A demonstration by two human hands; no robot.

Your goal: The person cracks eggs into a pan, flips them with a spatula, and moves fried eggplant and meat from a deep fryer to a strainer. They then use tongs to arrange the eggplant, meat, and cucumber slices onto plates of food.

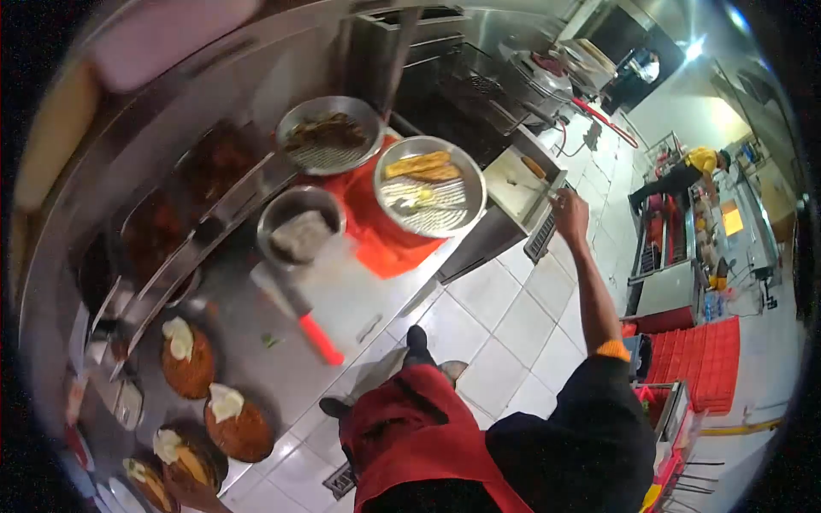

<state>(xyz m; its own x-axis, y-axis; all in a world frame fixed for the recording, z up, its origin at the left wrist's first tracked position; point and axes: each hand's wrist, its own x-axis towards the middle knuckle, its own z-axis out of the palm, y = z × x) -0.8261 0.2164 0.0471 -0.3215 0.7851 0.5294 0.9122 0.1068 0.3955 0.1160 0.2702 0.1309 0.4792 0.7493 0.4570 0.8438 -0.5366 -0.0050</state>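
Observation:
My right hand (569,214) is reached out over the edge of a metal tray (516,184) beside the griddle. Its fingers are closed round something thin that I cannot make out. A brown-handled tool (534,168) lies at the tray. At the bottom left, my left hand (195,494) is beside a dish of food (190,462) with a white topping; its fingers are hard to make out. More brown, white-topped portions (239,430) sit on the steel counter (291,385) near it.
A red-handled knife (318,338) lies on a white board (342,291). Round metal pans (430,224) stand on a red cloth (389,256), one with golden strips. Red crates (697,363) are stacked at right. A person in a yellow top (703,160) bends over a far counter.

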